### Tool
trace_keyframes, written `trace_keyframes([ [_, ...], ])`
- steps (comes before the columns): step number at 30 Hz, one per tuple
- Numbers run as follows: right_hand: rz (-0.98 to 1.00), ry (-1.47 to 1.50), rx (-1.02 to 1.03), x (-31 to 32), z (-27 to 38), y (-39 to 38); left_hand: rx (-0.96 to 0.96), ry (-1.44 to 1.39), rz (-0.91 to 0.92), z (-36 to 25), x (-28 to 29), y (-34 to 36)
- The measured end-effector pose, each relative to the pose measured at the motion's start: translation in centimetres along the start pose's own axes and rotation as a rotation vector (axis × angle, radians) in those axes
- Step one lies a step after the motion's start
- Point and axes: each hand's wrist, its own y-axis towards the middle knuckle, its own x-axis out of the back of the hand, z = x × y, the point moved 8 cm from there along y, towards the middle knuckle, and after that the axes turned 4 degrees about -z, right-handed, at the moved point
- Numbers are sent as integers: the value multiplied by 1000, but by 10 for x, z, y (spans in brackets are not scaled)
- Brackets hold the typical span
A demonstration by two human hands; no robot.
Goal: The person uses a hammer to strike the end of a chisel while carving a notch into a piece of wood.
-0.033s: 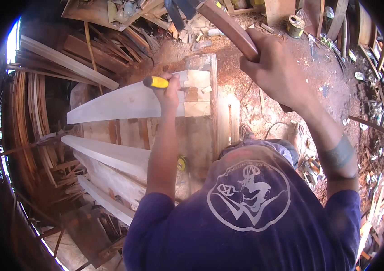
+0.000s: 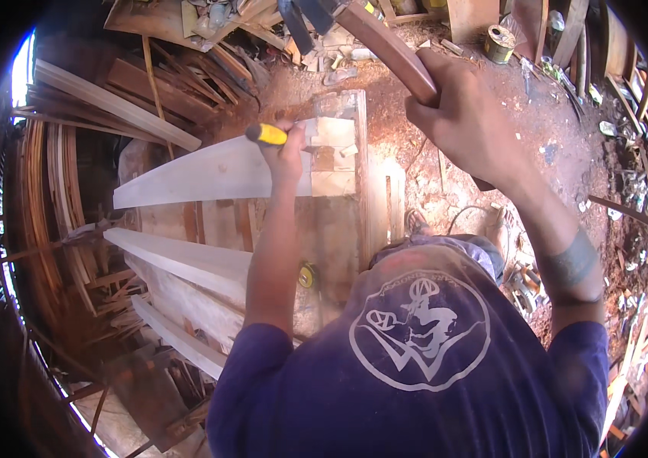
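My left hand point(image 2: 287, 156) is closed round a chisel point(image 2: 270, 135) with a yellow and black handle; its blade is hidden by the fingers. That hand rests over a pale wooden plank point(image 2: 209, 169), close to the plank's cut, stepped end point(image 2: 334, 156). A small loose chip of wood point(image 2: 349, 151) lies on this end. Raised to the right, my right hand point(image 2: 469, 118) grips a hammer point(image 2: 389, 52) by its brown wooden handle. The dark metal hammer head reaches the top edge of the view.
More pale planks point(image 2: 179, 256) lie alongside on the workbench point(image 2: 362, 175), with a yellow and black tape measure point(image 2: 306, 276) near my left forearm. Stacked boards point(image 2: 57, 175) stand at the left. A round can point(image 2: 499, 44) and wood scraps litter the floor at the back.
The chisel handle has tilted and shifted slightly to the right and away from me in my left hand. My right hand and the hammer have barely moved.
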Motion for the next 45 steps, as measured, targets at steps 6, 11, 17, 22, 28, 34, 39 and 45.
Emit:
trace_keyframes([
  [6, 62, 51, -73, -11, -7, -5, 16, 56, 17, 23, -9, 1],
  [11, -107, -96, 288, 11, 26, 24, 36, 35, 8, 24, -8, 10],
  [17, -333, -43, 537, 69, 118, 49, 112, -106, -62, 16, -21, 5],
  [22, -236, 61, 589, 25, 130, 44, -35, -26, -37, 29, 15, -4],
  [28, 306, -359, 377, -85, 40, 6, -45, -76, -109, 9, -9, -7],
  [34, -28, -212, 493, -20, 115, 34, -6, -36, -23, 16, 0, -7],
  [39, -221, 173, 662, -17, 93, 10, -198, 47, -65, -2, -5, -9],
  [45, 180, -285, 403, -40, 53, 21, 20, 39, 88, 35, 0, -2],
])
